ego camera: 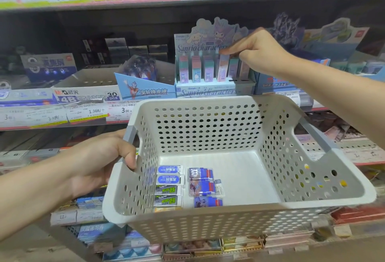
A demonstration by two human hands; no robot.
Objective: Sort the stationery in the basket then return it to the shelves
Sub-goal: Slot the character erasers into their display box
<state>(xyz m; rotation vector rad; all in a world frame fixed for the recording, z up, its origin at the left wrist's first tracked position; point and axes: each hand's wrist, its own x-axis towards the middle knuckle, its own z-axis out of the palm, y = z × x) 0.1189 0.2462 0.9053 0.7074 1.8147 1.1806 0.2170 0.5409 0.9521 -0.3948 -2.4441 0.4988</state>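
Observation:
My left hand (100, 161) grips the left handle of a white perforated basket (208, 226) held in front of the shelves. Several small erasers lie at the basket's front left: blue-labelled ones (170, 169), green-and-grey ones (166, 190) and purple-blue ones (201, 186). My right hand (256, 53) reaches over the basket to the Sanrio characters display box (208, 92) on the shelf. Its fingertips pinch the top of a pink-and-purple pack (223, 67) standing in the row of similar packs.
An open cardboard 4B eraser box (83, 95) and a blue Ultraman eraser display (143, 89) sit left of the Sanrio box. Price labels run along the shelf edges (62, 116). More boxed stationery fills the shelves to the right and below the basket.

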